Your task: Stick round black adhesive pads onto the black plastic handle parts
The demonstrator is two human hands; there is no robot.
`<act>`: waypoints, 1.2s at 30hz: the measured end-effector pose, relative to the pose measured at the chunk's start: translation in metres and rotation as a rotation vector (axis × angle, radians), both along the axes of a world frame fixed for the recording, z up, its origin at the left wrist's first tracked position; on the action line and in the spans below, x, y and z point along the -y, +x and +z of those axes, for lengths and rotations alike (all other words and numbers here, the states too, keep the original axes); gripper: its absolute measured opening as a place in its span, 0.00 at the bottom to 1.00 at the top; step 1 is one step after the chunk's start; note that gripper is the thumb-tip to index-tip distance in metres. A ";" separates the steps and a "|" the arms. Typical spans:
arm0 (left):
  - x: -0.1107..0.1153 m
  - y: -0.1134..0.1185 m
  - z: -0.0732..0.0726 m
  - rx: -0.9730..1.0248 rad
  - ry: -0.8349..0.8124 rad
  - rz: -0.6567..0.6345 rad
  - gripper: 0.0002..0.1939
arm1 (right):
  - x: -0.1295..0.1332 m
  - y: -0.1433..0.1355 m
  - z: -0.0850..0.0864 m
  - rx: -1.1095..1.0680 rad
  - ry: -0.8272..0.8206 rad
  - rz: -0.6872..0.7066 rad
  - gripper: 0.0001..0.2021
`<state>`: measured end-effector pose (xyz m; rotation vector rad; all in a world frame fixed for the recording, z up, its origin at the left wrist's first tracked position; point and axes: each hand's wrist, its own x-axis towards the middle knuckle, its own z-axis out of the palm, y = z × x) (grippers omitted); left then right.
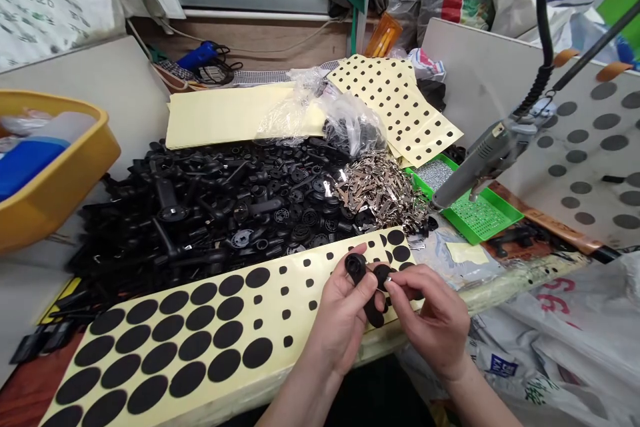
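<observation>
My left hand [345, 307] is closed round a black plastic part [355, 268] with a round, cupped end and a rounded lower end. Close beside it, my right hand [435, 313] has thumb and fingers pinched together. A tiny pale glint shows at its fingertips, too small to name. Beneath both hands lies a cream sheet of black stickers [300, 267], with large discs and small dots. Behind it spreads a heap of black plastic parts [240, 193], and at its right a pile of small metal clips [383, 187].
A grey power screwdriver [480, 160] hangs from the right above a green tray [493, 230] of small metal pieces. At the left stands a yellow bin [60, 193]. More sticker sheets [400, 100] and a clear plastic bag [353, 120] lie behind the heap.
</observation>
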<state>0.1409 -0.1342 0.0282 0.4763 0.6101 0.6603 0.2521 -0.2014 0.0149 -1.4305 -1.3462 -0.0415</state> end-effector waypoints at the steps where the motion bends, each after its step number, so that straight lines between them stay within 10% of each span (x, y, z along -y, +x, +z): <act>1: 0.000 0.000 0.000 0.003 0.000 -0.007 0.33 | 0.001 -0.001 0.001 -0.023 -0.004 -0.006 0.08; 36: -0.001 0.004 -0.001 -0.060 -0.026 0.046 0.36 | 0.005 0.010 -0.008 -0.045 -0.074 0.096 0.11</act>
